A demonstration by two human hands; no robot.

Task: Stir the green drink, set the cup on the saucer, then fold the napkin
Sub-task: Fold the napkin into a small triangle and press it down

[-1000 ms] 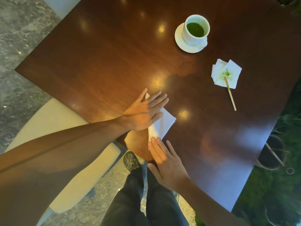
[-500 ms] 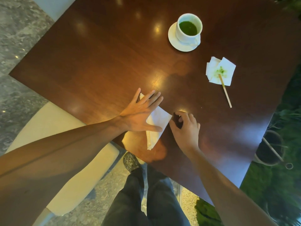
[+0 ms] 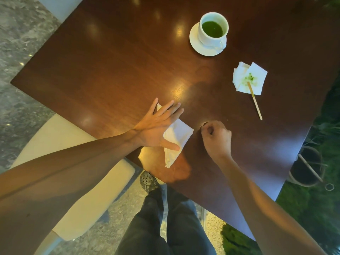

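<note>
My left hand [image 3: 156, 128] lies flat, fingers spread, pinning the folded napkin [image 3: 177, 138] at the table's [image 3: 103, 67] near edge, my right hand [image 3: 217, 138] curled empty beside it, with cup [image 3: 213, 29] on saucer [image 3: 198, 46] far off.

Cup on saucer, napkin folded near the table's edge

A white cup [image 3: 213, 30] of green drink [image 3: 212, 29] stands upright on its white saucer [image 3: 196, 45] at the far side. The white napkin [image 3: 178, 138], folded into a narrow strip, lies flat at the near edge.
</note>
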